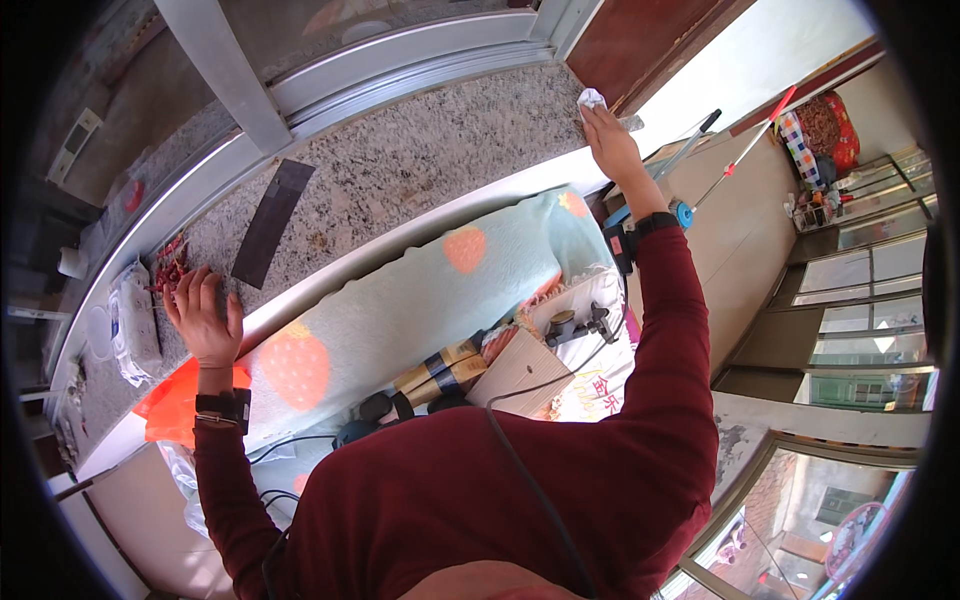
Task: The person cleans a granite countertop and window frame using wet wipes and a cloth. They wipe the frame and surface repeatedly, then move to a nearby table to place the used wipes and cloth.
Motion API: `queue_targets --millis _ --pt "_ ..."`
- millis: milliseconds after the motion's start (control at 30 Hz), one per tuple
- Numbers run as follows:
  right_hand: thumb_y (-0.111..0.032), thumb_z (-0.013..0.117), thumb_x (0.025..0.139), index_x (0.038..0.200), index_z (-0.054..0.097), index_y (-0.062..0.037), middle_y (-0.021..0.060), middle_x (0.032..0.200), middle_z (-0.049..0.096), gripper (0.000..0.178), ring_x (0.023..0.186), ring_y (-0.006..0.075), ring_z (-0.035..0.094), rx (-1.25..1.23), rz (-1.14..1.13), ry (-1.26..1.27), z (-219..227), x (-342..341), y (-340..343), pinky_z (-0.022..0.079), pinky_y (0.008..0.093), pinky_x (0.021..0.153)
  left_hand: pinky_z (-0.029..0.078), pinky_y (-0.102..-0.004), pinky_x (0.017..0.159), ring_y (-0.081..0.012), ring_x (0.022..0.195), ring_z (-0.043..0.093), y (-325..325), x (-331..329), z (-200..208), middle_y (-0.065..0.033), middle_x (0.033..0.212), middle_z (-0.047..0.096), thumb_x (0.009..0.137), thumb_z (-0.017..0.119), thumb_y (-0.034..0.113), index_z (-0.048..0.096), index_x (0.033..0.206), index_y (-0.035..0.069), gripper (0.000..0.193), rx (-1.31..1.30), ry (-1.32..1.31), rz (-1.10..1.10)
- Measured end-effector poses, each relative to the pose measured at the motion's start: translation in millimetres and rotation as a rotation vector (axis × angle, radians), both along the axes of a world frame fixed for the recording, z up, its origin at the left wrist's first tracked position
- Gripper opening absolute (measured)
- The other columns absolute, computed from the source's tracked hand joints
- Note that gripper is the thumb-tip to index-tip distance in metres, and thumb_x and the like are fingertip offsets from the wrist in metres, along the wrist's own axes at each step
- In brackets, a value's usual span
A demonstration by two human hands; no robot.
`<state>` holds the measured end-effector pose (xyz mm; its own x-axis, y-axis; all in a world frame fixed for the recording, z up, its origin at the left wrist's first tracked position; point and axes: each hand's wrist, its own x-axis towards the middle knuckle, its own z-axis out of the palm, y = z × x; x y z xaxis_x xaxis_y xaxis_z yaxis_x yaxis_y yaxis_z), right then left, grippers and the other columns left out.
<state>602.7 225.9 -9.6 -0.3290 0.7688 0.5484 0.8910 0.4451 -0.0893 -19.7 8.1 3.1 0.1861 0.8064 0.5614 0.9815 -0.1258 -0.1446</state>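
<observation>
Gripping white wad (pixel 591 98) in right hand (pixel 612 142), upper right; spreading left hand (pixel 207 318), middle left, near red bundle (pixel 171 266); on ledge (pixel 430 140) between, dark strip (pixel 273 224).

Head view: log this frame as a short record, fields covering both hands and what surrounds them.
Left hand: open, fingers spread, beside a red bundle; contact unclear
Right hand: holding a crumpled white wad at the ledge's far right end
Surface: speckled stone ledge along a window frame
Between hands: dark flat strip, lying on the ledge
Below ledge: pale blanket with strawberry print; opened cardboard box
</observation>
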Motion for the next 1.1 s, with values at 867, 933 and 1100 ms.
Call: queue_targets --millis 867,933,1100 --pt "0.0 0.054 0.077 0.095 0.066 -0.0057 0.0138 0.103 0.065 0.023 0.092 0.034 0.061 0.26 -0.501 0.222 -24.2 22.7 1.0 0.051 0.0409 0.08 0.018 -0.0517 0.112 -0.0275 0.12 0.049 1.3 -1.1 -2.9 -0.0071 0.118 0.06 0.087 0.05 0.035 0.059 0.105 0.01 0.032 -0.022 0.027 0.003" --pt "0.0 0.054 0.077 0.093 0.067 -0.0057 0.0136 0.102 0.065 0.021 0.093 0.0338 0.062 0.227 -0.574 0.253 -18.8 27.1 8.8 0.051 0.041 0.078 0.018 -0.0512 0.112 -0.0276 0.119 0.05 0.4 0.1 -1.6 -0.0069 0.117 0.06 0.087 0.05 0.034 0.059 0.104 0.01 0.031 -0.018 0.036 0.019" --pt "0.001 0.056 0.077 0.092 0.068 -0.0069 0.0138 0.101 0.067 0.02 0.088 0.0301 0.065 0.0 -0.541 0.382 10.9 12.9 2.0 0.053 0.0375 0.075 0.019 -0.0518 0.112 -0.0286 0.117 0.05 -1.1 1.1 0.4 -0.0075 0.116 0.06 0.087 0.051 0.033 0.058 0.105 0.008 0.032 0.003 0.009 -0.001"
